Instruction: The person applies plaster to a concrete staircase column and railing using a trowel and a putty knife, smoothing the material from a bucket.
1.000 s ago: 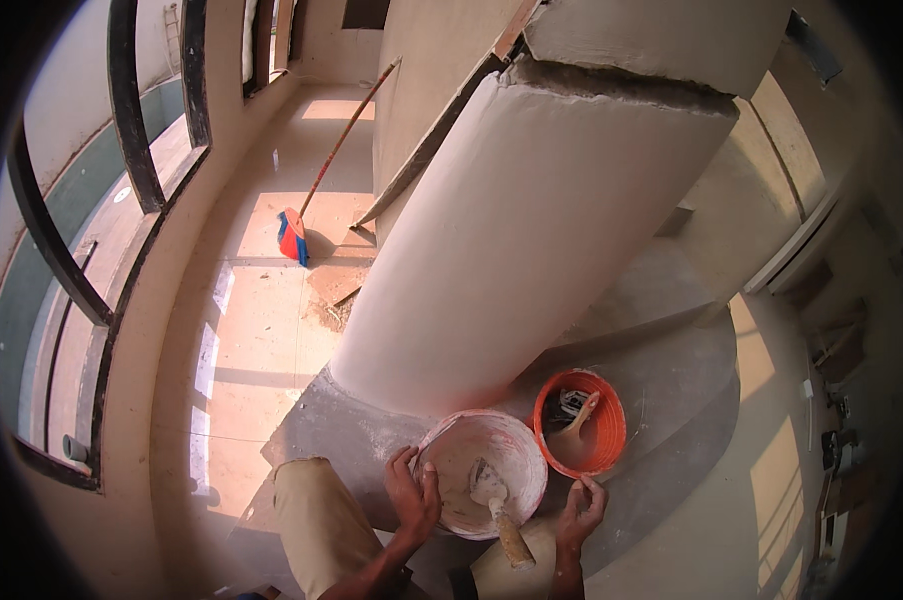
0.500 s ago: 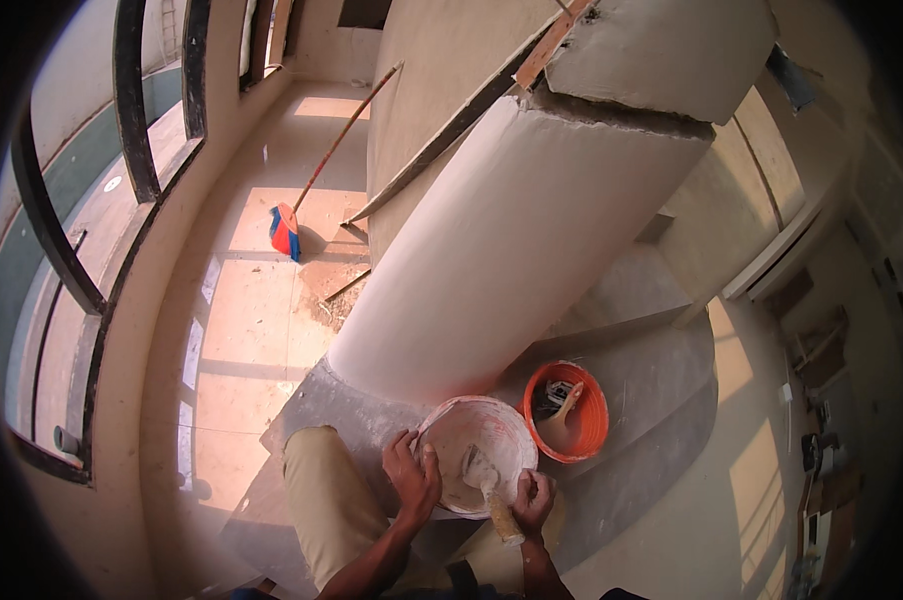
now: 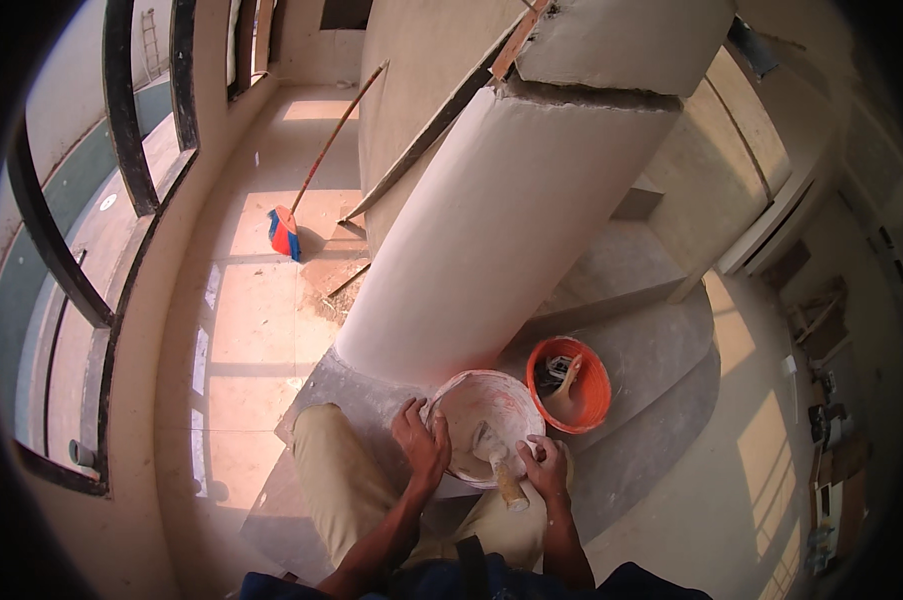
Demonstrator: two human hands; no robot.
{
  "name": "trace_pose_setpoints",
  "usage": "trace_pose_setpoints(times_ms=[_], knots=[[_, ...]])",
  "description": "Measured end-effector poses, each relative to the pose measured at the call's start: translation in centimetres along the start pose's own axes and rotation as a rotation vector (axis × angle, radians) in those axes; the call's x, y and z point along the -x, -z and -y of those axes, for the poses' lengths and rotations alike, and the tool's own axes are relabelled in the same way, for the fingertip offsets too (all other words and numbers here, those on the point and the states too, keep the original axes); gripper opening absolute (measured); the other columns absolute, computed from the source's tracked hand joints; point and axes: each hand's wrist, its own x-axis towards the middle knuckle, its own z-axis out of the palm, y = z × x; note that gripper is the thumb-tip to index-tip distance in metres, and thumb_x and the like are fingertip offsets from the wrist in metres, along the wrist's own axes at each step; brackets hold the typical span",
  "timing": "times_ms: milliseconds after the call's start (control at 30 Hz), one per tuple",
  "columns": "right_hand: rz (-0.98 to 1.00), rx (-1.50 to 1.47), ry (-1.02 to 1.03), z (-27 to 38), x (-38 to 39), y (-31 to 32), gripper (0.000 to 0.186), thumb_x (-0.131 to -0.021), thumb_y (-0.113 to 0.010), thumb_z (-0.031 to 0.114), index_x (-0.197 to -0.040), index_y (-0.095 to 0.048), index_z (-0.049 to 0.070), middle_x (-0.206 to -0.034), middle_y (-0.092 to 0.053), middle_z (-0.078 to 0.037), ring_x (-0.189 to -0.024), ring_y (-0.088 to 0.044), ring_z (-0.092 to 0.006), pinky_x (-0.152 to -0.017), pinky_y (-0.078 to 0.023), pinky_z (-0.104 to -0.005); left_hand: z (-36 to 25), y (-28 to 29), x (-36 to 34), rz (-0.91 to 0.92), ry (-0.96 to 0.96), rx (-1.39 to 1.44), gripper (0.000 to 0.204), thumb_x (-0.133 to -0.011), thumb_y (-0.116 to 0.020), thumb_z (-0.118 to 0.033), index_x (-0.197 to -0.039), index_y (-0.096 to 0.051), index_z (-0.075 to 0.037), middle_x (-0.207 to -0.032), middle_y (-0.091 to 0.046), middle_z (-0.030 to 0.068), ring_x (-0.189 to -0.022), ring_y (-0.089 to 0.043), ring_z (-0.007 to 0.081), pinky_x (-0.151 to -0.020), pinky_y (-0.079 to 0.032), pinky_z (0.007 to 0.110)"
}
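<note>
A plaster-smeared basin (image 3: 456, 385) sits between my knees at the foot of a pale round column (image 3: 471, 240). My left hand (image 3: 423, 440) grips the left rim, thumb toward the inside. On the opposite rim, my right hand (image 3: 548, 468) has its fingers bent over the edge, and they look closed on it. A tool caked in plaster lies in the basin, its wooden handle (image 3: 511, 488) sticking out over the near rim beside my right hand. Its working end is partly coated, so I cannot make out its exact kind.
An orange bucket (image 3: 593, 385) stands right of the basin, with a wooden-handled brush (image 3: 569, 375) and other tools inside. A red-and-blue broom (image 3: 284, 235) leans on the curved wall at the far left, near debris on the tiles. Dark window bars (image 3: 126, 110) run along the left.
My view has shifted, so the basin, bucket and hands sit a little higher in the picture. Both hands stay at the rim; my right-hand fingers have shifted slightly along it.
</note>
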Motion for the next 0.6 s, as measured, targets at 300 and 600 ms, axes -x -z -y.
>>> trace_pose_setpoints(times_ms=[300,600], knots=[[-0.037,0.050,0.089,-1.0,-0.1,-0.8,0.031,-0.087,-0.078,0.031,-0.102,-0.071,0.004,-0.075,-0.057,-0.009,-0.073,-0.052,-0.0243,-0.069,-0.046,-0.0393,-0.5,0.7,-0.3,0.004,-0.056,-0.033,0.040,-0.096,-0.061,-0.024,-0.127,-0.056,0.001,-0.134,-0.052,0.0208,-0.130,-0.045,0.0368,-0.113,-0.028,0.054],[-0.071,-0.099,0.006,-1.7,1.2,0.1,0.030,-0.088,-0.078,0.029,-0.103,-0.072,0.004,-0.081,-0.057,-0.005,-0.074,-0.054,-0.0176,-0.068,-0.047,-0.0328,-24.1,20.4,-14.6,0.062,-0.754,1.376,0.074,-0.099,-0.033,-0.058,-0.150,-0.038,-0.005,-0.152,-0.042,0.0268,-0.141,-0.041,0.0451,-0.119,-0.029,0.059]])
